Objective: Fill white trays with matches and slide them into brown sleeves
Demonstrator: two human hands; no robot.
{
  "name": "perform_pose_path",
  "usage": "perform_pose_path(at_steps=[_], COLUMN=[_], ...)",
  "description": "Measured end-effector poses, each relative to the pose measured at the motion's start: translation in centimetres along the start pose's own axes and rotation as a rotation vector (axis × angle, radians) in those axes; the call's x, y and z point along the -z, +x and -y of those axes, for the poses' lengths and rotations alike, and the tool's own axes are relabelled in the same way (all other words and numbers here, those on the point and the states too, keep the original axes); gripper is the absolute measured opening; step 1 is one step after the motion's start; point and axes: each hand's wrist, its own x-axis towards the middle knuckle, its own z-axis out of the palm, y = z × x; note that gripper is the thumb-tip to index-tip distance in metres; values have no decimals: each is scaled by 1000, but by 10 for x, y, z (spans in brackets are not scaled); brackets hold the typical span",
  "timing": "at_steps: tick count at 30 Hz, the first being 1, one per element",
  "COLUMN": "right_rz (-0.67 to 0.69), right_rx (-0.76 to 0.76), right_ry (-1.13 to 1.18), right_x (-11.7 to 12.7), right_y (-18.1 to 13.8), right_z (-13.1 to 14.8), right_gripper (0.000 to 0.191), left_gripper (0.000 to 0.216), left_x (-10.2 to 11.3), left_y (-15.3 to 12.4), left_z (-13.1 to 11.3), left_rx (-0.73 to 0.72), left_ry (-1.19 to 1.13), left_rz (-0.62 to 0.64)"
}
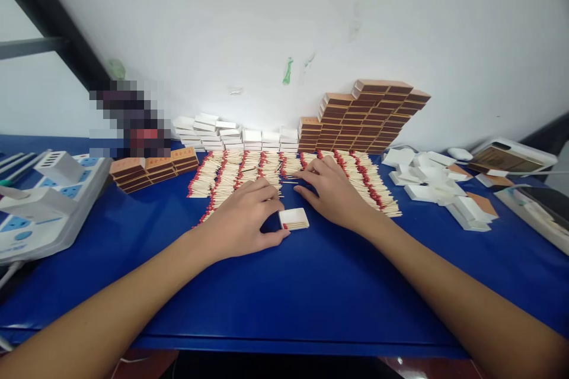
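The thumb and fingers of my left hand (244, 216) close around the left end of a small white matchbox tray (294, 215). A few red-tipped matches lie along the tray's near side. Beyond it, my right hand (326, 186) reaches into long rows of loose matches (226, 180). Its thumb and index finger are curved and slightly apart, beside the ends of a few matches; the other fingers rest over the row and hide part of it. More matches (368, 183) spread to the right of that hand.
White trays (252, 137) stand stacked along the wall, beside a tall stack of brown matchboxes (360, 121). More matchboxes (155, 169) sit at left near a power strip (84, 201). Loose white trays and sleeves (433, 180) are heaped at right on the blue table (311, 302).
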Motion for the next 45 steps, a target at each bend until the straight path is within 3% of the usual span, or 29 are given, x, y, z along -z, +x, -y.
perform_pose_path(at_steps=[12,23,32,36,40,45], right_rz=[-45,-83,3,3,58,94], right_rx=[85,10,48,83,163,229], right_ry=[21,172,20,97,142,55], right_x=[-6,-12,1,17,29,27], right_y=[-4,4,2,-7,-17,-19], right_z=[7,1,-1,1,14,33], right_gripper=[27,13,18,18,18,21], left_gripper=[28,27,29,28,27,24], left_x=[0,-1,3,3,3,3], left_y=[-1,-1,1,1,1,2], left_z=[-1,0,0,0,0,-1], left_rx=[-42,-24,-6,9,26,19], left_ry=[38,24,28,33,40,39], left_rz=[-26,-13,8,-7,-22,-13])
